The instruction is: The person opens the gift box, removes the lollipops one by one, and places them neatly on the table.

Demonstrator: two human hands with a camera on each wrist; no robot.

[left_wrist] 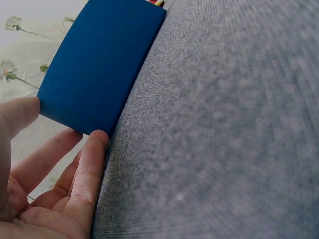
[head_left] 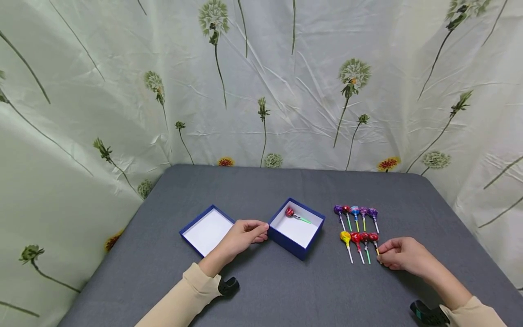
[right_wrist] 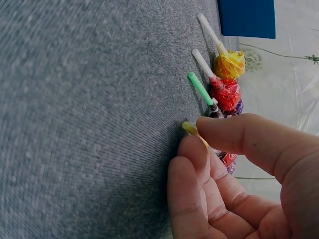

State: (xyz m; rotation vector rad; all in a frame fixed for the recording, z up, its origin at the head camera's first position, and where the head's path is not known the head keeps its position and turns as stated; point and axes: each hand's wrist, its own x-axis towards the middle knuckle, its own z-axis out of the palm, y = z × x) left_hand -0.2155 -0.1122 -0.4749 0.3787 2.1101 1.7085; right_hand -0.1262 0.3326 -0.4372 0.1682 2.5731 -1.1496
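At the left corner of an open blue box (head_left: 294, 247) with a white inside, my left hand (head_left: 245, 236) holds the edge with thumb and fingertips. The left wrist view shows the thumb on one edge of the blue wall (left_wrist: 104, 64) and fingertips at its lower corner. One red lollipop (head_left: 289, 212) with a green stick lies inside the box. My right hand (head_left: 404, 258) pinches the yellow stick (right_wrist: 188, 127) of a dark red lollipop (head_left: 373, 236) between thumb and index finger. That lollipop is at the right end of the front row, its head partly hidden in the right wrist view.
The blue box lid (head_left: 208, 229), white inside up, lies left of the box. Beside the held lollipop are a yellow lollipop (head_left: 345, 236) and red ones (head_left: 356, 237). Behind them runs a back row with purple (head_left: 337, 210) and blue lollipops (head_left: 354, 210). A grey cloth (head_left: 294, 290) covers the table.
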